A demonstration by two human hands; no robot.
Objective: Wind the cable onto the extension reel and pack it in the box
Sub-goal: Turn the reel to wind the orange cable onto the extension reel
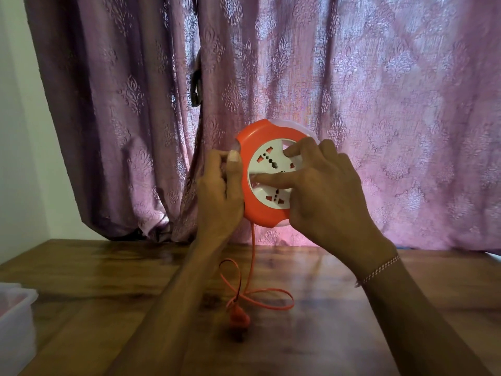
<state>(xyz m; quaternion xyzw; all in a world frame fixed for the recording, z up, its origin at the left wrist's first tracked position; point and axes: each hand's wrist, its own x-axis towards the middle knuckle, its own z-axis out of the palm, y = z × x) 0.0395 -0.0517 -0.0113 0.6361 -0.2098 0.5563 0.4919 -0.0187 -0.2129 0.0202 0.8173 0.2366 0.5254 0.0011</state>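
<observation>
Extension reel, a round orange plastic drum with a white socket face, is being held upright above the brown wooden surface, in front of the purple patterned curtain. Left hand is closing its grip round the reel's left rim, thumb on the orange edge. Right hand is lying on the white face, its fingers pressing there. Thin orange cable is hanging from the reel's underside, looping on the surface below it, ending in a blurred orange plug. White plastic box is sitting far left of the reel.
</observation>
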